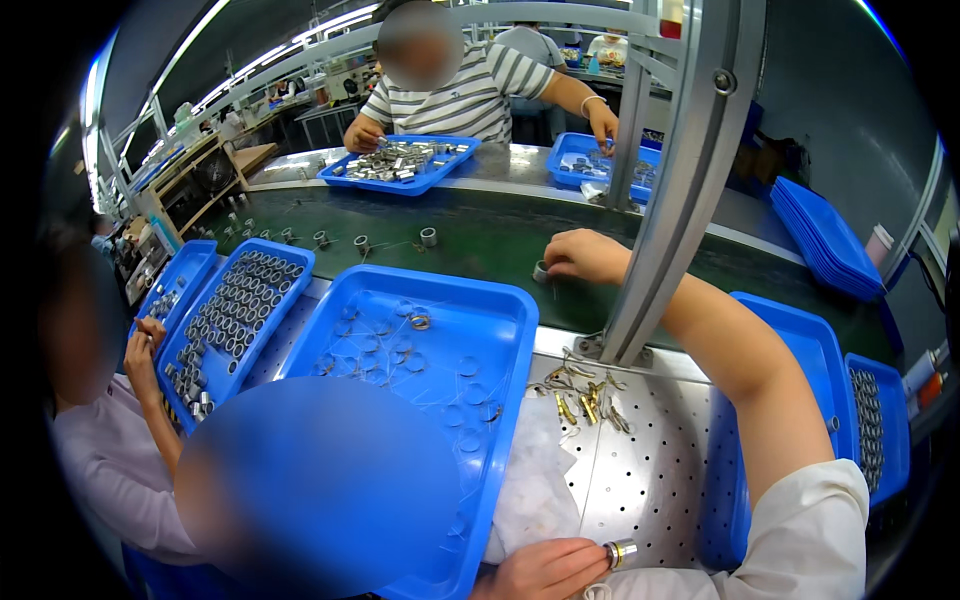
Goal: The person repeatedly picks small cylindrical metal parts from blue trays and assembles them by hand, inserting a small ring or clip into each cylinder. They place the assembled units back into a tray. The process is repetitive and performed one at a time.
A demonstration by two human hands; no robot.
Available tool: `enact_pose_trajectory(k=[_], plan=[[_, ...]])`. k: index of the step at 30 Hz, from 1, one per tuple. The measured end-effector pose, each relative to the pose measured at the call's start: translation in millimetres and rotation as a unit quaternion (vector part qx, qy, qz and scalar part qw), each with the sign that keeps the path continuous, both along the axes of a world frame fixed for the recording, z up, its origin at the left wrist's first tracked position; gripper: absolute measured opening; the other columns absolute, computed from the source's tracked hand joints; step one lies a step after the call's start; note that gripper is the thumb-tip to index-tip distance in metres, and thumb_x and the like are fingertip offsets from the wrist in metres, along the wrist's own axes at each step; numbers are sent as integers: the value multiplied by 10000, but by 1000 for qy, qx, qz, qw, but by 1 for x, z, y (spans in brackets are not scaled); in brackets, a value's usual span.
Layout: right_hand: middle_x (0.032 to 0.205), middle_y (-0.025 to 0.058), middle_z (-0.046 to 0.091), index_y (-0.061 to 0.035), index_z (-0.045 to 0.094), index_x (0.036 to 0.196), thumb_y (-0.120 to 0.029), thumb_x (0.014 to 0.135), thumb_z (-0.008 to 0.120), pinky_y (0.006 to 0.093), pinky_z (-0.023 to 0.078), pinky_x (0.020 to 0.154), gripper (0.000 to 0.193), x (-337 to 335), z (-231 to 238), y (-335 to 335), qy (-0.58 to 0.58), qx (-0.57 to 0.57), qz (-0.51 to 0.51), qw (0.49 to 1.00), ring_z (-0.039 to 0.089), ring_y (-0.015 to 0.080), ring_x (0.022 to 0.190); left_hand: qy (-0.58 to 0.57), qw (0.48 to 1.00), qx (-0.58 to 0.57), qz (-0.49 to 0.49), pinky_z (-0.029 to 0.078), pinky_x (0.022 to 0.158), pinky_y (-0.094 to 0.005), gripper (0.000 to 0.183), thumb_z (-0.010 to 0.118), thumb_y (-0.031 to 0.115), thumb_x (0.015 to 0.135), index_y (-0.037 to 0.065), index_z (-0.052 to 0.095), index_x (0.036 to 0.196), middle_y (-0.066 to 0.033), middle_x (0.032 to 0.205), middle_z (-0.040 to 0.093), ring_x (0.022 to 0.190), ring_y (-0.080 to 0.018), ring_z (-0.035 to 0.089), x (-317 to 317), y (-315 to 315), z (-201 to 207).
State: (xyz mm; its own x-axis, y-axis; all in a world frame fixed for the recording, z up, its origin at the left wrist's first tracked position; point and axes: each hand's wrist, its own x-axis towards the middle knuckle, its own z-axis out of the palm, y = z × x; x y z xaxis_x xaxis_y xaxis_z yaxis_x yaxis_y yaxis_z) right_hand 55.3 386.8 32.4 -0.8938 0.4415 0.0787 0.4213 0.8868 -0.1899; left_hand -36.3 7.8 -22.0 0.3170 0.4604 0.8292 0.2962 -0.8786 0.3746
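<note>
My right hand (585, 256) reaches out over the green conveyor belt (480, 225), its fingers closed on a small metal ring-like cylinder (541, 271) at the belt's surface. At the lower edge, my left hand (553, 570) holds a short shiny metal cylinder (621, 552) with a gold-coloured band at its fingertips. A large blue tray (512, 320) beside it contains thin clear rings and loops. Brass clips with wire leads (590, 402) lie on the perforated metal table (640, 470), next to a crumpled white plastic sheet (535, 470).
A metal post (680, 190) rises between my right arm and the belt's far side. Blue trays (800, 330) stand at right, near a stack of trays (825, 238). Across the belt, a person in a striped shirt (500, 85) handles parts; another person's hand (142, 360) works at left.
</note>
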Motion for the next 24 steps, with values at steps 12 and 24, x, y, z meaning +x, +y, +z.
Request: enact_pose_trajectory(k=[12, 24], plan=[[849, 123, 639, -30, 673, 831, -131, 763, 672, 349, 484, 720, 122, 83, 42, -26, 103, 35, -158, 981, 613, 265, 814, -24, 995, -60, 70, 528, 662, -391, 174, 722, -20, 667, -16, 629, 813, -158, 851, 617, 732, -321, 617, -2, -6, -5], [854, 115, 675, -50, 692, 919, -133, 784, 666, 314, 497, 732, 161, 521, 97, -326, 188, 194, -646, 714, 642, 221, 775, 5, 994, -19, 112, 497, 702, -390, 91, 621, 36, 807, -52, 615, 830, -225, 924, 584, 786, -348, 578, 7, -8, -11]])
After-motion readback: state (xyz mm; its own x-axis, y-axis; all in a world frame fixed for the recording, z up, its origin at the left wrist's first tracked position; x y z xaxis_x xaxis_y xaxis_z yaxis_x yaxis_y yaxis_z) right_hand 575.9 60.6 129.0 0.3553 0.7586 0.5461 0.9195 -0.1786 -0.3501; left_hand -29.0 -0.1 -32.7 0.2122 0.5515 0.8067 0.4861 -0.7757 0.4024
